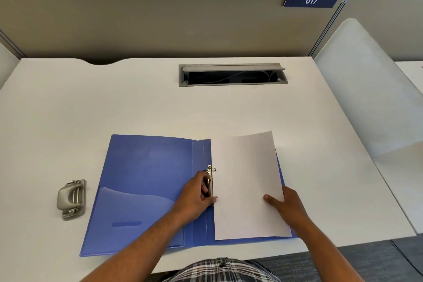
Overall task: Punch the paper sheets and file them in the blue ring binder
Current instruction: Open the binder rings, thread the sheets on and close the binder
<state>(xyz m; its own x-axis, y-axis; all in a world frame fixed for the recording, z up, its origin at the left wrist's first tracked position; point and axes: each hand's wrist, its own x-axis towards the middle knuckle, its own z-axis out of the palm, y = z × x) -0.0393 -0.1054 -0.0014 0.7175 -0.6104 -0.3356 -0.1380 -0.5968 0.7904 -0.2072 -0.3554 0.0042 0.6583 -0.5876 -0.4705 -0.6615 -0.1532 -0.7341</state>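
White paper sheets [248, 186] lying on the right half of the opened blue ring binder [146, 190], left edge snug against the ring mechanism [210, 182], probably so the holes meet the prongs. Left hand [196, 197] curled around that metal clasp, likely working it. Right hand [286, 205] gripping the sheets' right edge, thumb on top, steadying. Grey hole punch [72, 199] parked well left on the worktop [114, 103], out of the way.

Bare counter [137, 103] lies ahead of both hands; the hole punch [71, 199] sits well left of them.
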